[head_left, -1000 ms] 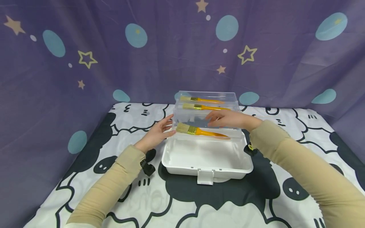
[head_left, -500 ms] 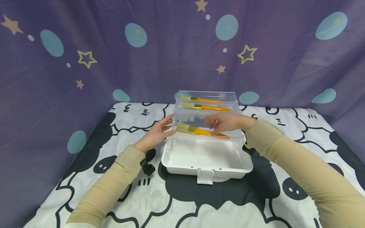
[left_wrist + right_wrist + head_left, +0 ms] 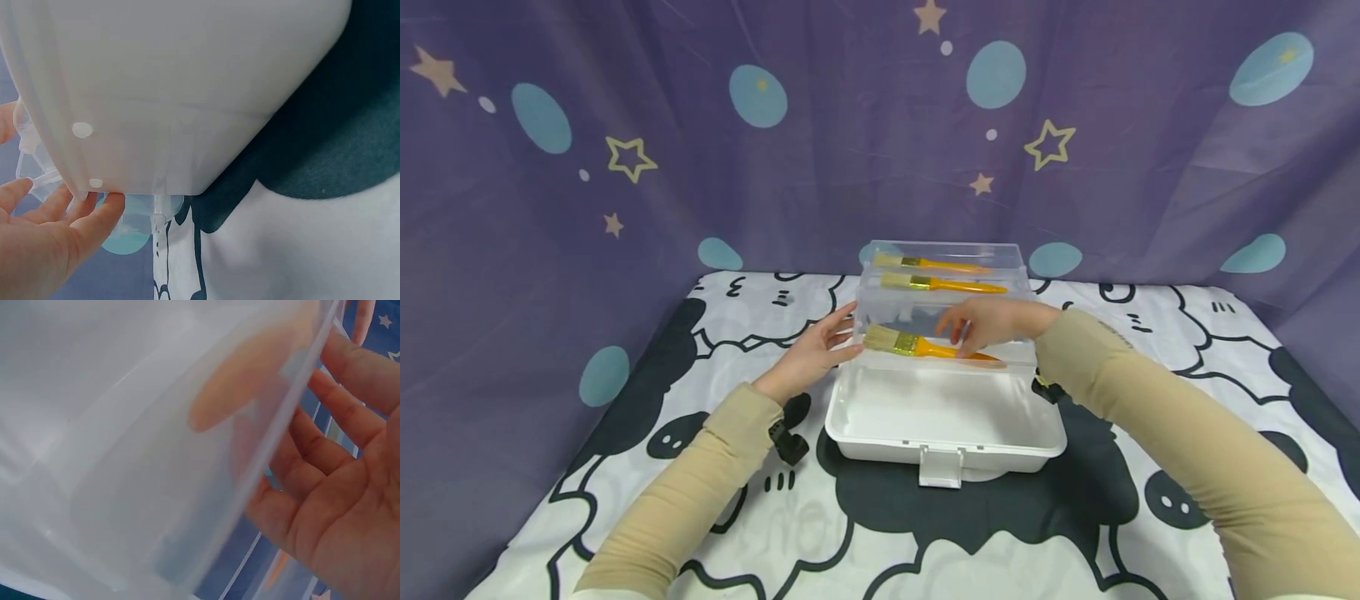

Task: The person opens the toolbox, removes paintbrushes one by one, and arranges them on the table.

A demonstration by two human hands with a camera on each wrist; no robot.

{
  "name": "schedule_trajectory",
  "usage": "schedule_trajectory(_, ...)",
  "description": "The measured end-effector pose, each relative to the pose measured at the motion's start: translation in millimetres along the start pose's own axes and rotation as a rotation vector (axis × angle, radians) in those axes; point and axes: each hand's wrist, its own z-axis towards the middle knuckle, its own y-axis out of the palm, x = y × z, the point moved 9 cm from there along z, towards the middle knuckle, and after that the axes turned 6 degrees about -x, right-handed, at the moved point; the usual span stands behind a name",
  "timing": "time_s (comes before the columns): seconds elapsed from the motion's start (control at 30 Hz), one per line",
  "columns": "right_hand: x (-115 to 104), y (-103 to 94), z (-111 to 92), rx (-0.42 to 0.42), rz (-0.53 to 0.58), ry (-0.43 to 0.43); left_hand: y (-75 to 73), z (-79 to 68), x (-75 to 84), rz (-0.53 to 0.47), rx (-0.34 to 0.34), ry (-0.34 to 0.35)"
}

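A white plastic box stands with its tiered clear trays raised at the back. In the lowest tray lies a wide paintbrush with pale bristles and an orange handle. My right hand reaches in from the right, thumb and fingers at that handle; in the right wrist view the handle shows blurred through the frosty tray wall beside the fingers. My left hand spreads its fingers along the trays' left end. In the left wrist view, the left hand's fingertips touch the plastic edge.
Two more orange-handled paintbrushes lie higher up, one in the middle tray, one in the topmost. A white latch hangs at the box front. Sheep-print cloth covers the table, and a purple curtain rises behind.
My right hand has come down and slightly left from above the lowest tray to the front paintbrush's handle, its fingers drawing together there. The left hand has stayed in place.
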Motion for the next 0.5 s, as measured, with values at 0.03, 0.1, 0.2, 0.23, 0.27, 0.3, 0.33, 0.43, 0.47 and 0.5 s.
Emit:
schedule_trajectory(0.03,0.8,0.5,1.1,-0.002,0.007,0.001,0.2,-0.1,0.2,-0.001,0.002,0.0)
schedule_trajectory(0.1,3.5,1.7,3.1,-0.005,0.018,0.009,0.4,-0.5,0.5,-0.003,0.004,0.001)
schedule_trajectory(0.2,7.1,4.0,5.4,-0.012,0.025,0.027,0.8,-1.1,0.5,-0.001,0.005,-0.003)
schedule_trajectory(0.23,7.8,4.5,6.0,-0.013,0.024,0.027,0.7,-1.3,0.8,0.001,0.006,-0.004)
schedule_trajectory(0.27,8.5,4.9,6.5,-0.013,0.024,0.028,0.8,-1.4,0.9,0.002,0.006,-0.004)
schedule_trajectory(0.3,9.1,5.3,7.0,-0.015,0.031,0.03,0.8,-1.5,1.2,0.004,0.006,-0.005)
schedule_trajectory(0.33,9.3,5.3,7.3,-0.014,0.035,0.03,0.8,-1.6,1.6,0.006,0.006,-0.004)
schedule_trajectory(0.43,9.4,4.9,8.0,-0.014,0.045,0.022,0.6,-1.5,2.2,0.012,0.009,0.001)
schedule_trajectory(0.47,9.2,4.8,7.9,-0.016,0.05,0.023,0.7,-1.3,2.5,0.013,0.008,0.005)
schedule_trajectory(0.5,8.7,4.9,7.7,-0.018,0.056,0.023,0.5,-1.1,2.6,0.015,0.007,0.007)
